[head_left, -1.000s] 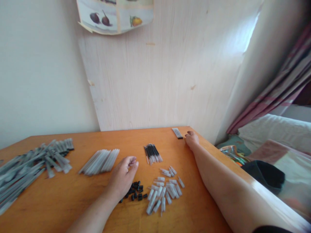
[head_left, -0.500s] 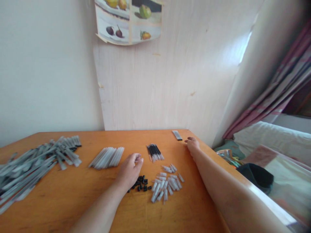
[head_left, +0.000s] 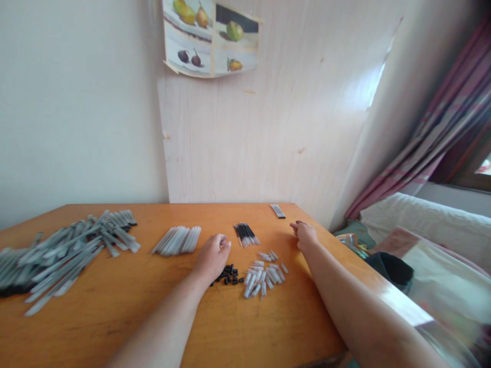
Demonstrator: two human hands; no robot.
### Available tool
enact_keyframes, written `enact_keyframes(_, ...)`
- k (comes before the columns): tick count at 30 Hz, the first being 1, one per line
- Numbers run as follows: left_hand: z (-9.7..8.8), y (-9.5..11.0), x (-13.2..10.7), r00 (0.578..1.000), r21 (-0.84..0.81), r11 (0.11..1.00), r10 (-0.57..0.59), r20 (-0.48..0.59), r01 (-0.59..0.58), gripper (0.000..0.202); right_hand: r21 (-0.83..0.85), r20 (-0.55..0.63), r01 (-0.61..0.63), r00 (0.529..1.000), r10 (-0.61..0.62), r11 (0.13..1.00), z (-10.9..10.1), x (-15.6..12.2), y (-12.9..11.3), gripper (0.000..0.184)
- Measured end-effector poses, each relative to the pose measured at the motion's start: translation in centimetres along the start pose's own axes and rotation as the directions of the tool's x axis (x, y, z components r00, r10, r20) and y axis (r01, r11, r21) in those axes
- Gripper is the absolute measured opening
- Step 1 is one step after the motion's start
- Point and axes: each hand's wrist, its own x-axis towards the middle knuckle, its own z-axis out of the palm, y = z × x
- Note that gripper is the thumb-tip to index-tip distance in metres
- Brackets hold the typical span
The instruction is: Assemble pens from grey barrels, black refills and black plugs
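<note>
My left hand (head_left: 213,254) rests over the table, fingers loosely curled, with a gap between thumb and forefinger and nothing visible in it. Beside and partly under it lies a heap of small black plugs (head_left: 232,276). My right hand (head_left: 306,236) is at the table's right side, fingers stretched leftward, holding nothing I can see. Beyond it sits a short row of whitish pens with black ends (head_left: 277,211). Between the hands are a row of black-filled thin tubes (head_left: 246,234) and a scatter of small translucent pointed tips (head_left: 264,276). A row of translucent barrels (head_left: 177,240) lies left of my left hand.
A large loose pile of pale stick-like pieces with dark ends (head_left: 76,245) covers the table's left part. The wooden table (head_left: 230,332) meets a wall with a fruit picture (head_left: 210,41). Right of the table are a dark open container (head_left: 391,271) and a bed (head_left: 452,266).
The view has shifted slightly, so the table items appear a little higher. My right hand's fingers look straighter, just right of the short pen row. My left hand stays by the black plugs.
</note>
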Motion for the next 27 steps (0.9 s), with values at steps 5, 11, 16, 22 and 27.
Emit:
enact_keyframes(5,0.0,0.0,0.0,1.0,0.013,1.0,0.001,-0.003,-0.001,0.027,0.078,-0.055,-0.104,0.993,0.108,0.992,0.0,-1.3,-0.9,0.035)
enact_keyframes(11,-0.2,0.3,-0.1,1.0,0.023,1.0,-0.003,-0.004,0.003,0.024,0.08,0.012,-0.08,0.997,0.079,0.994,0.0,-3.3,-1.8,0.04)
enact_keyframes(16,-0.3,0.1,0.0,1.0,0.027,1.0,0.004,-0.017,-0.004,0.025,0.065,0.081,-0.015,0.997,0.01,0.998,0.3,-4.2,-2.9,0.044)
enact_keyframes(22,-1.4,-0.1,0.3,0.996,0.1,0.995,0.023,-0.083,-0.015,0.026,0.023,0.117,0.072,0.99,-0.074,0.997,0.6,-4.8,-3.4,0.042)
enact_keyframes(27,-3.3,0.2,0.3,0.982,0.293,0.955,0.016,-0.189,0.041,0.025,0.018,0.126,0.08,0.989,-0.082,0.997,0.7,-4.9,-3.5,0.04)
